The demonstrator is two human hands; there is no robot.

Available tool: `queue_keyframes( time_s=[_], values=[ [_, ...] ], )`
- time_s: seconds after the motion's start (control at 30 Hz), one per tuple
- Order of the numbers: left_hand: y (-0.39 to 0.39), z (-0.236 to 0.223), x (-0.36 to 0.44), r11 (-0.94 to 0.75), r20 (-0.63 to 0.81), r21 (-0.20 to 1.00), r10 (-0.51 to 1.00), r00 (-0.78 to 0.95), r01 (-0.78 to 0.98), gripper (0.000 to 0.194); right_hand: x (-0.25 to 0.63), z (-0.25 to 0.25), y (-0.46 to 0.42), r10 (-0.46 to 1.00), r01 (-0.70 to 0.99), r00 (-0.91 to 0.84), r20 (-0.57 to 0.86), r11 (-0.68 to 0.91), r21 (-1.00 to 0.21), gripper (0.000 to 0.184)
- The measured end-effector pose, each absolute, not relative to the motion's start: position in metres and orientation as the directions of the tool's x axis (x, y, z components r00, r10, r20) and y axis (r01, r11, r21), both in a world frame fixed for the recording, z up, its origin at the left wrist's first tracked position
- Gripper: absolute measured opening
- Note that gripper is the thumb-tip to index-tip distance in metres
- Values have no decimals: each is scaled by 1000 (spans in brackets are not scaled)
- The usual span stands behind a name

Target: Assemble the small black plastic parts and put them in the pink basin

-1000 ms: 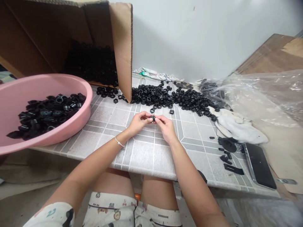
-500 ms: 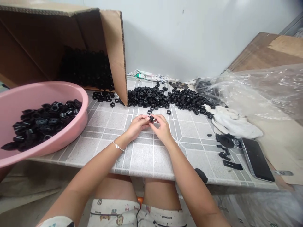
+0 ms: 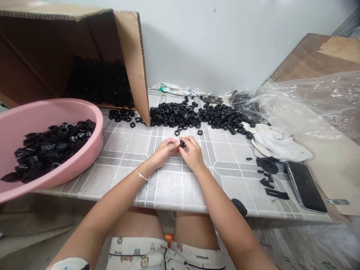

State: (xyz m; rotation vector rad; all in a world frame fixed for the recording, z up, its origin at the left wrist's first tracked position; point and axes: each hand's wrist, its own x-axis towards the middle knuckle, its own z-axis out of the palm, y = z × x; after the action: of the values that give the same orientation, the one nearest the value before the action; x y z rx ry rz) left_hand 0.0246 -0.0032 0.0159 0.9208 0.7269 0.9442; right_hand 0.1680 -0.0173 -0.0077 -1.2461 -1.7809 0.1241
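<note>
Right hand (image 3: 193, 153) pinches a small black hexagonal plastic nut (image 3: 182, 143) over the grey tiled tabletop (image 3: 225, 180), left hand (image 3: 165, 150) curled in just beside it, contact unclear, seemingly for close handling; loose black nut pile (image 3: 174, 116) ahead and pink plastic basin (image 3: 84, 165) left look placed within reach.

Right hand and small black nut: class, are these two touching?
Touching: the head view shows the right hand with its fingertips pressed against the black nut.
</note>
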Motion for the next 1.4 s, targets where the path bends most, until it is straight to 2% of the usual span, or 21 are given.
queue_keyframes(
  time_s=[0.3,0.4,0.53,0.63,0.73,0.8,0.97,1.23,1.4],
  values=[
    [-5,17,27,258,-86,899,897,435,-355,34,164,-4,-22,793,723,-29,609,438,-535,16],
    [-4,11,28,235,-88,903,921,380,-360,35,164,-6,-21,832,679,-47,553,433,-593,20],
    [2,0,27,182,-87,903,965,249,-390,38,164,-11,-14,905,478,-15,424,379,-792,31],
    [7,-2,24,156,-77,896,977,201,-416,37,165,-16,-10,954,270,35,297,277,-922,30],
    [8,-2,22,167,-70,900,967,244,-404,36,166,-17,-8,977,108,67,202,194,-975,30],
    [7,-1,22,143,-56,925,967,247,-352,35,167,-15,-8,982,59,76,173,169,-984,32],
    [5,0,22,-31,65,989,970,233,-147,30,170,-7,-11,985,60,79,151,147,-987,36],
    [7,-1,21,-151,156,988,949,275,-40,26,176,-8,-8,991,10,45,130,129,-992,40],
    [5,4,21,-160,156,987,941,300,-13,24,187,-7,-7,985,91,-42,165,169,-982,25]
  ],
)
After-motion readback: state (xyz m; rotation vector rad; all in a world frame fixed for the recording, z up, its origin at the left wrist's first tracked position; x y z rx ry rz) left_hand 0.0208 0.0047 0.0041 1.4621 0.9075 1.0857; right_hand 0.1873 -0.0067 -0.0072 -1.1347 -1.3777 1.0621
